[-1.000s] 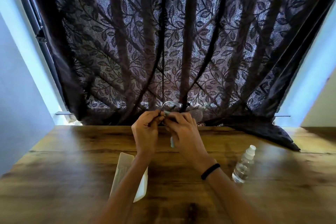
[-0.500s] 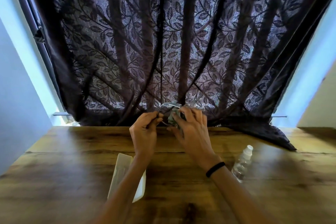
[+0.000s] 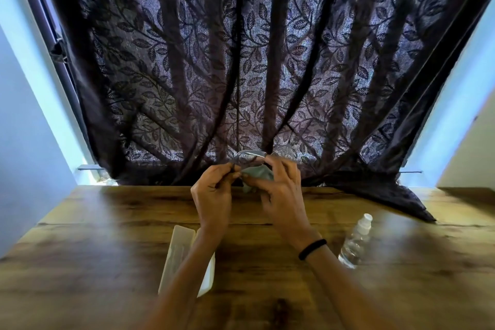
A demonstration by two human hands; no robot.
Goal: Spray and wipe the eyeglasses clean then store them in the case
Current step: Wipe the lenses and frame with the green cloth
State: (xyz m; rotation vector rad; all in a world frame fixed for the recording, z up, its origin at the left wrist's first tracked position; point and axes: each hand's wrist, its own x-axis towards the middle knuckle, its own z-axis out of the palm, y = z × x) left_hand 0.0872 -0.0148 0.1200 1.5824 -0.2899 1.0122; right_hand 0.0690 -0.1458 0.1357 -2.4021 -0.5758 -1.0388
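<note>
Dim, backlit through the curtain (image 3: 241, 61); wide-angle edges bend, foreground soft.

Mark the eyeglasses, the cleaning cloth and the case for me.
eyeglasses (image 3: 251, 153): head view, on the frame's top rim.
cleaning cloth (image 3: 258, 173): head view, on its pale bunched middle.
case (image 3: 179, 252): head view, on its white left half.
</note>
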